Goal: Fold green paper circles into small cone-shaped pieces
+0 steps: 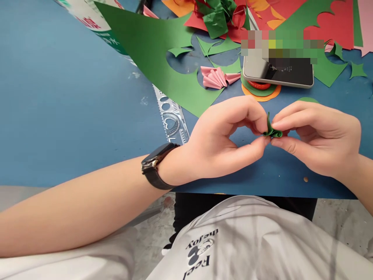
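A small curled piece of green paper (273, 131) is pinched between both hands above the front part of the blue table. My left hand (230, 136), with a black watch on its wrist, grips the left side between thumb and forefinger. From the right, my right hand (317, 136) holds the other side with thumb and fingertips. The paper's edges are rolled into little curls, and one pointed tip stands up. Just beyond the hands lie folded pink paper pieces (215, 77) and round orange and green paper layers (275, 93).
A phone or power bank (291, 72) rests on the round papers, partly blurred out. A large cut green sheet (163, 58) overlaps a clear stencil ruler (170, 116). Red sheets (335, 23) and crumpled green paper (215, 19) lie at the back. A labelled bottle (99, 23) is at upper left.
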Available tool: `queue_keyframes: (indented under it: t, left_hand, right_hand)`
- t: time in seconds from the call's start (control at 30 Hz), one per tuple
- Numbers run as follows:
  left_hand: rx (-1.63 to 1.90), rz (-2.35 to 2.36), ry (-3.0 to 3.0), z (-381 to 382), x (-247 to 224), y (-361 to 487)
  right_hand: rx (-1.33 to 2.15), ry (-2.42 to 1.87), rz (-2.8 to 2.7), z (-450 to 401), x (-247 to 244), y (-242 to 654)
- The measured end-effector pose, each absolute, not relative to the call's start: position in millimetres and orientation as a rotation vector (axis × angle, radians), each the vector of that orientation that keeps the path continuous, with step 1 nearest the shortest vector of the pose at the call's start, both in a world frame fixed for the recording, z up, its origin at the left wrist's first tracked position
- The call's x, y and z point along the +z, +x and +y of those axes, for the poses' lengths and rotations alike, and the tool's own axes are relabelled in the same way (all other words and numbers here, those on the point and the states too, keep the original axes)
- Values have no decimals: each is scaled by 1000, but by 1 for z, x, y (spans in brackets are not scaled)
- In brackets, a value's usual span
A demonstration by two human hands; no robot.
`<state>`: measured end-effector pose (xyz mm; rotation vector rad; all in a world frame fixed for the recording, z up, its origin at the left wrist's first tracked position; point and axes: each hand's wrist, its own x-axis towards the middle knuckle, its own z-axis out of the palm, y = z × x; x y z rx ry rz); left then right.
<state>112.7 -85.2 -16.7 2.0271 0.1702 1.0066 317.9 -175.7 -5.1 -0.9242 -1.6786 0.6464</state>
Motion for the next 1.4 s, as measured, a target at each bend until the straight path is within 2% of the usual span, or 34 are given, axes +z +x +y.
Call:
queue_keyframes:
  t: [0.27, 0.7, 1.4]
  left_hand:
    - [1026, 48, 2062, -83, -15, 113]
    - [1080, 206, 2136, -90, -15, 113]
    - [1113, 154, 2140, -88, -12, 114]
  right_hand:
    - [649, -1002, -1621, -180, -2, 312]
    - [509, -1033, -1661, -180, -5, 306]
    - [480, -1075, -1751, -181, 2, 313]
